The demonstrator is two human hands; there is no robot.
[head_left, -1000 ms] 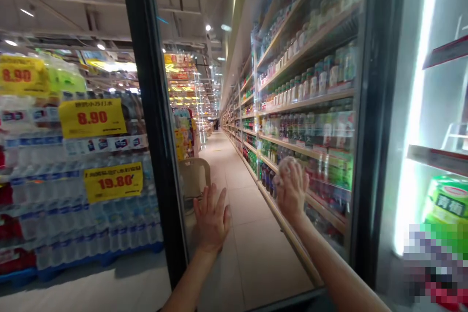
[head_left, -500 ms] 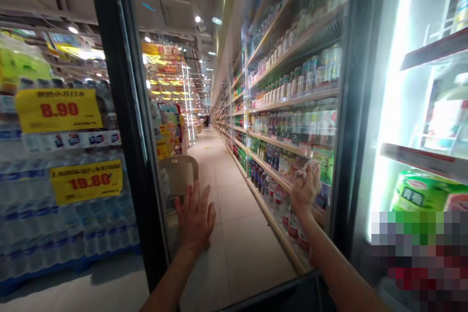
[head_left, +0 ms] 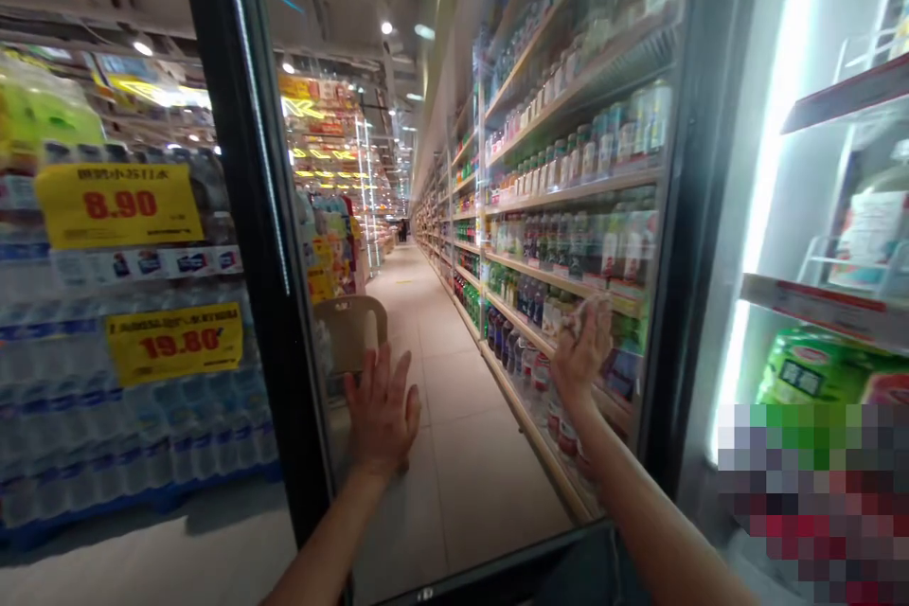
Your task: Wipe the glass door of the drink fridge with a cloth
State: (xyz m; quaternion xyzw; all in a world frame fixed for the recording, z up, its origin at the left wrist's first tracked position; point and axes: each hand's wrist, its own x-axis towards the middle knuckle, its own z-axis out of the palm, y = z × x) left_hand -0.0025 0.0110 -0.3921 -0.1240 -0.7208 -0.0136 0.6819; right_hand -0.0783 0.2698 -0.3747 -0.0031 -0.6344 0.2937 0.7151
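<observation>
head view: left hand [head_left: 382,412] spread upright, right hand [head_left: 580,362] around a probable cloth [head_left: 592,305]

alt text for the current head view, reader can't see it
A person's right hand holds a crumpled pale cloth against a dark-framed glass door, with the left hand spread open at the glass. Drink-filled shelves line the aisle beyond; yellow price signs show at left.

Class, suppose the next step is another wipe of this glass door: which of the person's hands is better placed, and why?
The right hand, probably: it has the cloth under its fingers, seemingly against the glass door. The left hand is spread, with no cloth showing.
</observation>
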